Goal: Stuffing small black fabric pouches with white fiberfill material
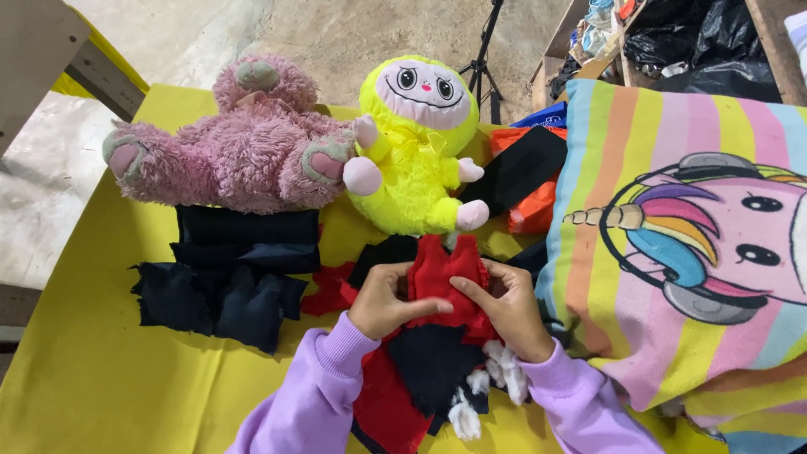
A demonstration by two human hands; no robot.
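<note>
Head view:
Left hand (382,301): pinching the red cloth (444,277) at its left edge.
Right hand (507,307): fingers closed on the same cloth, right side.
Red cloth: on the yellow table (92,370), just below the yellow doll (418,143).
Nearby: pink bear (244,143), dark scraps (227,277), striped pillow (698,244) to the right.

From my feed I see a yellow-covered bench (92,370), bare concrete floor (353,34) along the top, a black tripod (486,59) at upper centre, and wooden shelving (561,42) upper right.
</note>
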